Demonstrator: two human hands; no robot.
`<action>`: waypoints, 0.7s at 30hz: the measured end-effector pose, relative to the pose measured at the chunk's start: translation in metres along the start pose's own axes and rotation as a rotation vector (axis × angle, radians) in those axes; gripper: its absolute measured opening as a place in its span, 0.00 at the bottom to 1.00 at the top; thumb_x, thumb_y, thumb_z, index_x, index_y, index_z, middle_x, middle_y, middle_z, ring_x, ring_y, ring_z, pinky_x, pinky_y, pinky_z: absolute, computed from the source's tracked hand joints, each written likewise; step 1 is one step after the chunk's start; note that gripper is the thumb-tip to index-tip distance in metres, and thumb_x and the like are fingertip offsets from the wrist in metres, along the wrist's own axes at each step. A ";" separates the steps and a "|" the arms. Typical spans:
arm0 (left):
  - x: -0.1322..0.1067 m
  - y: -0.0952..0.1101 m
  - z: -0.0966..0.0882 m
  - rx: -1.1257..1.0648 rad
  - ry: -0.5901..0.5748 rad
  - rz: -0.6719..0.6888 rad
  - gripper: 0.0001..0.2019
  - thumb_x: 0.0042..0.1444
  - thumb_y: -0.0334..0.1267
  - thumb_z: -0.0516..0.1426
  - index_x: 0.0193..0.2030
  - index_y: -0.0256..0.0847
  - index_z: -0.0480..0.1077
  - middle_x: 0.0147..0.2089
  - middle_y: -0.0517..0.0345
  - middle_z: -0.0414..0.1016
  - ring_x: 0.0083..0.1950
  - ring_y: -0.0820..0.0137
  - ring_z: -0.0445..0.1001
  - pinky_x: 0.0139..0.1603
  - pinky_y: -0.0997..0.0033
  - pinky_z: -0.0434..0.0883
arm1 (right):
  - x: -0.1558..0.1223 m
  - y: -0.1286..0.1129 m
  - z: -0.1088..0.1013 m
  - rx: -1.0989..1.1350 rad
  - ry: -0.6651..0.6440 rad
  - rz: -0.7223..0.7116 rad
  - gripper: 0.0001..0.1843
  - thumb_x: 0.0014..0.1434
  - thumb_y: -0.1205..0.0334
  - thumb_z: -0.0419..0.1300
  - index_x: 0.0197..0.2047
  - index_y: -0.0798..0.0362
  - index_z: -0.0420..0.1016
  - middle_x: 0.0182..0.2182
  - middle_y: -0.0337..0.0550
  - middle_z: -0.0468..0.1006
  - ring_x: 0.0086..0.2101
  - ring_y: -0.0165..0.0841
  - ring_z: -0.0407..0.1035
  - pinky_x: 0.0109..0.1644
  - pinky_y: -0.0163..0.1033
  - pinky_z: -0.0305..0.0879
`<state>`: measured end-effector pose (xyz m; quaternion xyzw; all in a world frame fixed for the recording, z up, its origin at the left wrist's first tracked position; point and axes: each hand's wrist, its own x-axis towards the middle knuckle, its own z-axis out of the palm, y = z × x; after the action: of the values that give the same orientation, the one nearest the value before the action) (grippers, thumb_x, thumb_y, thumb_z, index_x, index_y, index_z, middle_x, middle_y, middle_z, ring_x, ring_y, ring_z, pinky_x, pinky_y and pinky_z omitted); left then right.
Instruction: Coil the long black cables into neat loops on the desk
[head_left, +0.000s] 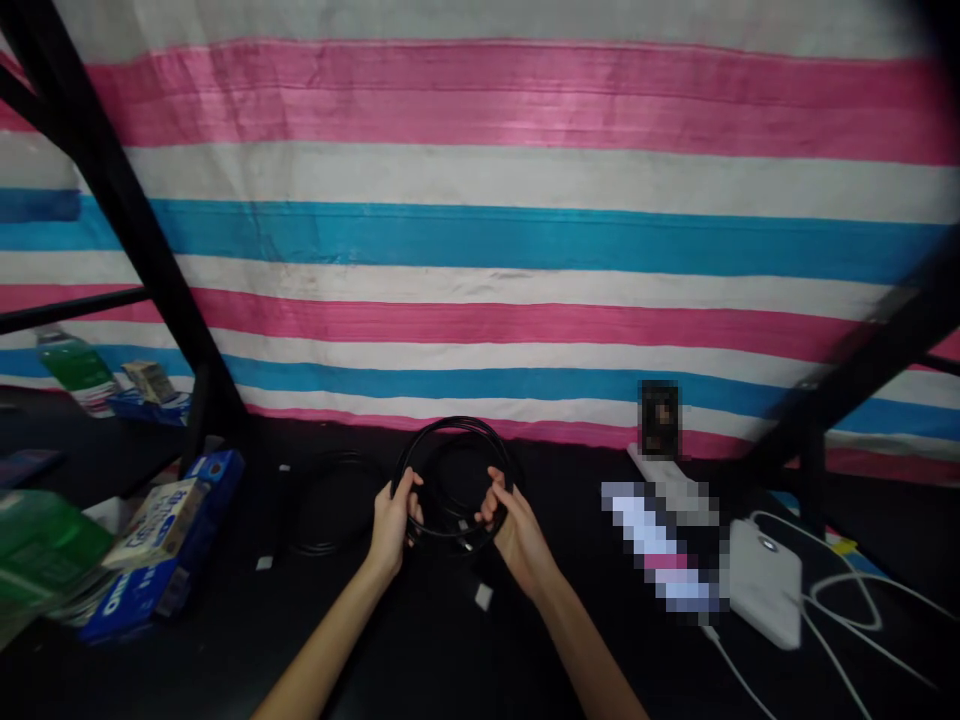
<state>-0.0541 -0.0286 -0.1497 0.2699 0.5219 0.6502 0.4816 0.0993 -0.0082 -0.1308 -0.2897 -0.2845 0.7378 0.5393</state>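
Note:
Between my two hands is a coiled black cable, lifted off the dark table with its loop standing tilted toward me. My left hand is closed around the left side of the coil. On the right side, my right hand grips the same loop with thumb and fingers. A metal plug end shows low in the loop. Left of my left hand, another black cable coil lies on the table. A small white tag sits just below my hands; whether it is joined to a cable I cannot tell.
At left are a blue box, a cream packet and a green bottle. A white power bank with white cables stands at right, beside a blurred-out phone-like object. Black frame bars flank a striped sheet.

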 end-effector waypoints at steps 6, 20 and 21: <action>-0.003 0.007 0.000 -0.035 0.044 0.094 0.21 0.49 0.58 0.56 0.39 0.42 0.65 0.13 0.74 0.50 0.13 0.79 0.54 0.12 0.83 0.54 | -0.002 0.008 0.000 -0.153 -0.059 -0.010 0.27 0.45 0.50 0.69 0.45 0.51 0.66 0.22 0.33 0.73 0.25 0.32 0.73 0.28 0.34 0.68; 0.009 0.055 -0.027 -0.070 0.073 0.367 0.20 0.53 0.57 0.54 0.30 0.40 0.63 0.11 0.72 0.50 0.11 0.78 0.54 0.12 0.81 0.53 | -0.011 -0.031 0.001 -0.156 -0.149 -0.122 0.25 0.50 0.38 0.60 0.41 0.49 0.66 0.15 0.28 0.65 0.12 0.26 0.62 0.19 0.32 0.64; 0.010 0.059 -0.028 -0.090 0.106 0.402 0.20 0.53 0.57 0.54 0.30 0.40 0.62 0.13 0.72 0.50 0.12 0.79 0.55 0.12 0.81 0.53 | -0.013 -0.033 0.002 -0.170 -0.159 -0.135 0.24 0.50 0.39 0.61 0.39 0.49 0.65 0.17 0.31 0.68 0.16 0.28 0.67 0.22 0.33 0.66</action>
<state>-0.1023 -0.0307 -0.1045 0.3123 0.4526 0.7690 0.3259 0.1214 -0.0122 -0.1036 -0.2551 -0.4067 0.6937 0.5369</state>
